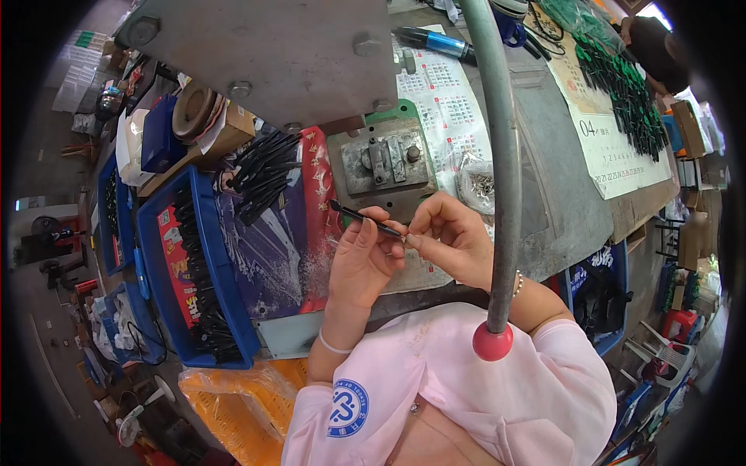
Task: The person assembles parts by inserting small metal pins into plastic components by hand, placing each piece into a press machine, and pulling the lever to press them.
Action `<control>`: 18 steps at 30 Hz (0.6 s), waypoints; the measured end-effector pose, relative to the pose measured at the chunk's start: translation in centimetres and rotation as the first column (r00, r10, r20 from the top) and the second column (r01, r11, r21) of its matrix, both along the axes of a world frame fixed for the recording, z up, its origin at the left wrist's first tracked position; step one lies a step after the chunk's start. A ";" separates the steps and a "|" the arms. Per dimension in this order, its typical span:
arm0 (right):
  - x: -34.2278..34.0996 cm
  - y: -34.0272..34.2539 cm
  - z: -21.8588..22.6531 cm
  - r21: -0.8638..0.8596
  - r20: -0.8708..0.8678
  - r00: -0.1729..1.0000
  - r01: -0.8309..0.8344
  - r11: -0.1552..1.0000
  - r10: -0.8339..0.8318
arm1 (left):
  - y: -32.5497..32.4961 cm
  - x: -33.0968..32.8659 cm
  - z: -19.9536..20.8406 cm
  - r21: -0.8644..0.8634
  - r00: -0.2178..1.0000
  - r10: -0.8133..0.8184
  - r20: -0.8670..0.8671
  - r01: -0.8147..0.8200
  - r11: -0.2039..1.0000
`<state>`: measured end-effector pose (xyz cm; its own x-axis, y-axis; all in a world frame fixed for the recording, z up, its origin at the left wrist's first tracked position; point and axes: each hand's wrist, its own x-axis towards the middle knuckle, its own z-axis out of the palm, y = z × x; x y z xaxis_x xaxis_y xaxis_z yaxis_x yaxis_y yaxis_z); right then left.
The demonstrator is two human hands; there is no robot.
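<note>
On the wearer's side of the metal fixture [382, 165], I see the left hand [361, 260] holding a slim black rod [353, 213] while the right hand [451, 242] pinches its end. More black rods [264, 172] lie left of the fixture; a clear bag [475, 185] sits right of it.

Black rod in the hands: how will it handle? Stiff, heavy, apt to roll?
The black rod is probably stiff: it looks straight in the left hand. Likely light, being so slim. May not roll freely: its far end looks wider.
</note>
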<state>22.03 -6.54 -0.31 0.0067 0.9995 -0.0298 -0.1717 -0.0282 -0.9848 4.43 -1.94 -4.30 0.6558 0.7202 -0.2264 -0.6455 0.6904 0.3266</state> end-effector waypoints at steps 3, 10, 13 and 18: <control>0.1 0.0 0.2 -0.012 0.030 0.999 -0.011 1.000 0.012 | 0.0 0.0 0.1 0.044 1.000 0.015 0.004 -0.015 0.999; 0.1 0.2 0.4 -0.059 -0.070 0.997 -0.021 0.998 0.017 | 0.1 -0.2 0.9 0.228 0.990 0.081 -0.116 -0.052 0.972; 0.1 0.2 0.3 -0.053 -0.086 0.996 -0.026 0.998 0.022 | -0.1 -0.1 1.3 0.273 0.978 0.119 -0.170 -0.069 0.960; 0.3 0.2 0.0 -0.087 -0.040 0.998 -0.059 0.995 0.055 | -0.8 -0.1 1.2 0.532 0.878 0.289 -0.382 -0.047 0.845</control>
<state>22.31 -6.36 -0.31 -0.0529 0.9918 -0.1166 -0.2040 -0.1250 -0.9709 4.35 -2.75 -3.12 0.4342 0.9000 -0.0381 -0.4433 0.2503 0.8607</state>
